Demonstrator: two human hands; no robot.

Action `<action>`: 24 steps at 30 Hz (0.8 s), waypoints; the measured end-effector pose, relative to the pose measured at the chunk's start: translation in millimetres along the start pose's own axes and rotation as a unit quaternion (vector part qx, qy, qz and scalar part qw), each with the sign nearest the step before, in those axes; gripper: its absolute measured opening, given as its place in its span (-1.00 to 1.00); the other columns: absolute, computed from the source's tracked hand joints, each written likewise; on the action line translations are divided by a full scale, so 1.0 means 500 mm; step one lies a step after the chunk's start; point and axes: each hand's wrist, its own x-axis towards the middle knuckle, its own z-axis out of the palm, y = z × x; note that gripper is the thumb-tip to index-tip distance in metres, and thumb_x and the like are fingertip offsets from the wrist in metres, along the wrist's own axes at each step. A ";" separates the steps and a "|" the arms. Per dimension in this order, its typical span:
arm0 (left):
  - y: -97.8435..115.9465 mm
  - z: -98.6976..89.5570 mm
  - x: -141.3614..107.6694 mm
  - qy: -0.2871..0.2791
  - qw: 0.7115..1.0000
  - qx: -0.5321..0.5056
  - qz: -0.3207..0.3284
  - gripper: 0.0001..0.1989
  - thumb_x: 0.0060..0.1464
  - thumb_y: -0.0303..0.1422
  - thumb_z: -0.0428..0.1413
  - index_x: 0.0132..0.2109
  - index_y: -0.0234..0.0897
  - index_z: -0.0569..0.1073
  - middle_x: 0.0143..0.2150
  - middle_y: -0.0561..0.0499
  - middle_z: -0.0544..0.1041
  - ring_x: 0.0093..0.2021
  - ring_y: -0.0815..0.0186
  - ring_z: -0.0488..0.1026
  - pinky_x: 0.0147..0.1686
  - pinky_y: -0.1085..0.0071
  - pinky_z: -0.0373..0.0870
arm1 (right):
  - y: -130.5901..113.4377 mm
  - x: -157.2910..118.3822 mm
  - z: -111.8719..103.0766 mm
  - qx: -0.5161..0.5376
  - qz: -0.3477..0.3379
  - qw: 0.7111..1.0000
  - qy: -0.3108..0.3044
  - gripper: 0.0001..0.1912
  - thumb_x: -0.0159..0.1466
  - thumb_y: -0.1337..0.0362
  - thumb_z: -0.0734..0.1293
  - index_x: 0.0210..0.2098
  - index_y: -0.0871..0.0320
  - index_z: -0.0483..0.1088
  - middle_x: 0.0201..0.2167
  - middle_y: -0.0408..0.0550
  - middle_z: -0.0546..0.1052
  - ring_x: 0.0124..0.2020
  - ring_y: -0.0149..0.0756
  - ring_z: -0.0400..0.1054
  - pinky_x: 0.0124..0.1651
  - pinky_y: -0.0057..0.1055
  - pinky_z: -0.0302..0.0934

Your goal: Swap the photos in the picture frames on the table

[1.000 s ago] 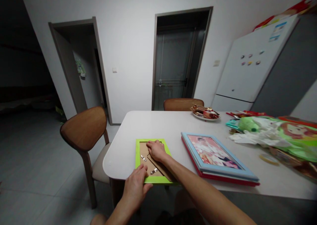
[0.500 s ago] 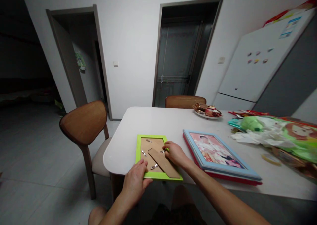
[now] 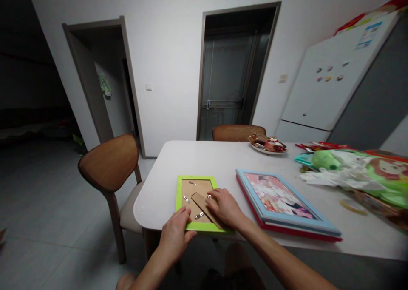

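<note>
A green picture frame lies back side up at the front edge of the white table, with a brown backing board, small metal clips and a slanted stand leg. My left hand grips the frame's lower left corner, thumb at the front edge and fingers on top. Over the right part of the backing rests my right hand, its bent fingers on the stand leg and beside the right clip; what the fingertips press is partly hidden.
Right of the green frame, a stack of frames has a light blue one on top. Beyond are a plate of items, a tape roll and green and white packaging. Wooden chairs stand left and behind.
My right hand has moved slightly down and left, from the frame's right edge onto the stand leg. My left hand keeps its hold. The view has tilted slightly.
</note>
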 end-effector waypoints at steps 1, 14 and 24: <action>0.000 0.000 0.003 0.001 1.000 -0.002 0.000 -0.64 -0.14 -0.45 0.11 -0.11 -0.22 0.31 -0.01 -0.03 0.37 0.10 0.29 0.17 0.04 0.35 0.13 | -0.008 -0.007 -0.001 0.003 -0.009 1.000 -0.014 -0.66 0.10 0.12 0.17 -0.22 0.14 0.38 -0.26 0.01 0.42 -0.20 -0.25 0.21 -0.18 -0.42 0.01; -0.005 0.010 0.013 0.059 0.992 -0.113 -0.011 -0.45 -0.25 -0.51 0.14 -0.01 -0.30 0.24 0.14 -0.16 0.17 0.13 0.20 0.09 0.09 0.22 0.04 | -0.034 0.008 -0.028 0.067 0.007 0.997 -0.021 -0.62 -0.02 0.28 0.25 -0.19 0.20 0.38 -0.27 0.03 0.45 -0.23 -0.26 0.27 -0.17 -0.46 0.07; -0.035 -0.058 0.068 0.179 0.915 -0.343 -0.120 -0.70 -0.04 -0.41 -0.07 -0.08 -0.28 0.22 -0.08 -0.05 0.40 -0.15 0.30 0.39 -0.16 0.36 0.32 | -0.091 0.001 -0.091 0.203 -0.041 0.978 0.034 -0.62 0.04 0.20 0.25 -0.15 0.18 0.34 -0.24 -0.01 0.44 -0.29 -0.32 0.29 -0.21 -0.44 0.16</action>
